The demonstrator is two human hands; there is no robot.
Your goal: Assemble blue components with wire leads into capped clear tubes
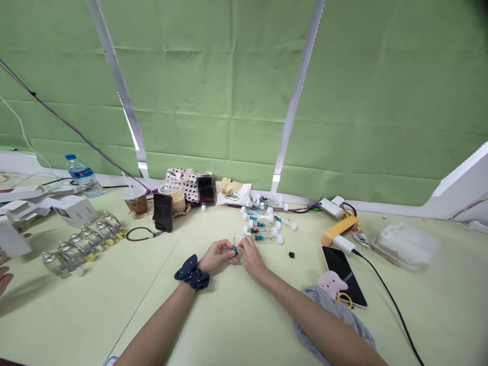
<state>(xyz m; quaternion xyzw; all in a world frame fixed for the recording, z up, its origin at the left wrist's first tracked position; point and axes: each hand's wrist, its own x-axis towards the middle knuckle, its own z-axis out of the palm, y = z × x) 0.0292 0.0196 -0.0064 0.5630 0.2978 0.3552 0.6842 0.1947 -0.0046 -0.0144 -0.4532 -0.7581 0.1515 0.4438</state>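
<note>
Close together at the middle of the table are my two hands. My left hand (218,254), with a dark dotted scrunchie (192,273) on its wrist, pinches a small blue piece (235,250) from which a thin rod stands upright. Fingertips of my right hand (251,256) are closed right beside that piece; whether they grip part of it I cannot make out. Just beyond the hands lie several clear tubes (263,230) with white caps, with blue or dark pieces inside. A small black round piece (292,255) rests to the right.
Glass bottles (91,239) stand in a row at left, near another person's hand (4,277). Behind them are white boxes (76,211), a water bottle (84,175), a drink cup (135,199) and an upright phone (162,213). At right lie a tablet-like device (345,274) and a cable (392,305).
</note>
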